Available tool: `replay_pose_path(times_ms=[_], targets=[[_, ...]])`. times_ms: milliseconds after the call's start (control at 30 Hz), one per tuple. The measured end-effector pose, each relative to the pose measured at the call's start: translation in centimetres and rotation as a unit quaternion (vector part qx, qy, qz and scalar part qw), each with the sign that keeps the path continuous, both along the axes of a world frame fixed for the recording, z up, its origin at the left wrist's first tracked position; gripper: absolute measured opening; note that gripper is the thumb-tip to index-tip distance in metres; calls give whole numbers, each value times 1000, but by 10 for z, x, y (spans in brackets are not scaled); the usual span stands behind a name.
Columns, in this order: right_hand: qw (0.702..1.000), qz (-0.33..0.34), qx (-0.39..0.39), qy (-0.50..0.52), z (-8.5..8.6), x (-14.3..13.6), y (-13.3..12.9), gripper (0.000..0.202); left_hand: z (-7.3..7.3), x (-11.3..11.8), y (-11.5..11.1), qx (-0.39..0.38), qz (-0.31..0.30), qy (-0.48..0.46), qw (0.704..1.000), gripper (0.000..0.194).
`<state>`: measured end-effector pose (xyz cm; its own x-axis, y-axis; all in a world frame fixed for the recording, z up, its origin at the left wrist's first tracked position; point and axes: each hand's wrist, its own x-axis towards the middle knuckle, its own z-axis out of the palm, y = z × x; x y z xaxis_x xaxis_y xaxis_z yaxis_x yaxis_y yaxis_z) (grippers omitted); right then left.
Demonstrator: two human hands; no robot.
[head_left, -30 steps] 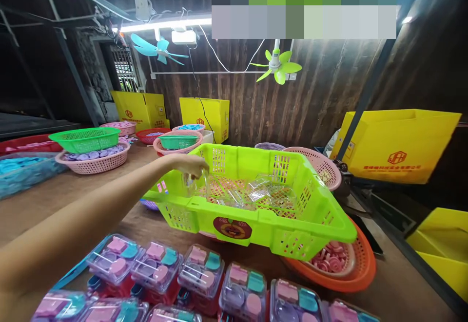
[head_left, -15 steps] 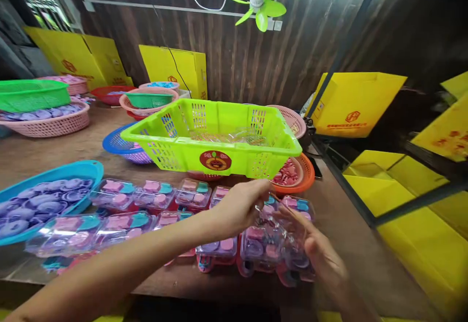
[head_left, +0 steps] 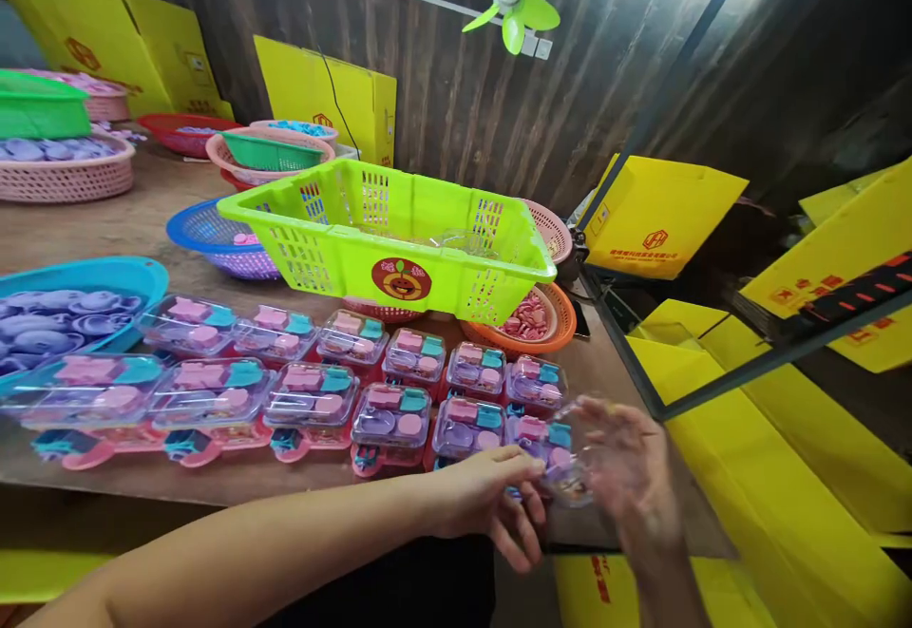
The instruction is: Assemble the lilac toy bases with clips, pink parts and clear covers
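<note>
As our loose, ungrasping left hand [head_left: 509, 500] touches the end box [head_left: 547, 440], our blurred right hand [head_left: 631, 471], grip unclear, might jolt it.

A second ago the left hand [head_left: 491, 495] was in the green basket [head_left: 342, 276]; now its fingers reach the rightmost near pack [head_left: 542, 433]. The right hand [head_left: 637, 462], out of view then, has come in to the right of that pack. The hands have lowered since half a second ago, and the blue fan has left view.
</note>
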<state>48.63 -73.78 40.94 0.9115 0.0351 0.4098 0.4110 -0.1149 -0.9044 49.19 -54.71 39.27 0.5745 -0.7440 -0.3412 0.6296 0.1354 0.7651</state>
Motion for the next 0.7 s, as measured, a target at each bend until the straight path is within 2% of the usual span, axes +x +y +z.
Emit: replay_pose_path(times_ms=[67, 100, 133, 167, 233, 300, 367, 433, 567, 633, 700], targets=[[987, -94, -133, -1, 8, 11, -16, 65, -4, -6, 11, 73, -24, -72, 994, 29], [968, -120, -222, -11, 11, 18, -21, 64, -4, -9, 18, 127, -20, -140, 982, 24], [942, -123, -310, -27, 11, 24, -24, 62, -4, -11, 25, 186, -6, -229, 956, 18], [916, -102, -385, -45, 9, 30, -24, 61, -3, -13, 32, 241, 13, -329, 913, 15], [876, -12, -476, -73, -1, 41, -17, 61, 0, -16, 45, 322, 44, -507, 799, 17], [854, 55, -512, -72, -14, 49, -9, 65, 5, -17, 58, 370, 60, -616, 693, 22], [842, 86, -530, -53, -27, 52, -4, 68, 8, -14, 71, 401, 89, -668, 621, 24], [838, 105, -534, -43, -35, 53, -4, 71, 11, -11, 83, 424, 128, -689, 574, 25], [839, 113, -528, -59, -53, 56, -12, 75, 24, 3, 100, 453, 187, -696, 525, 27], [841, 103, -523, -89, -65, 60, -15, 79, 39, 16, 107, 462, 215, -724, 465, 30], [840, 95, -516, -138, -75, 66, -17, 89, 62, 36, 116, 480, 244, -751, 382, 38]])
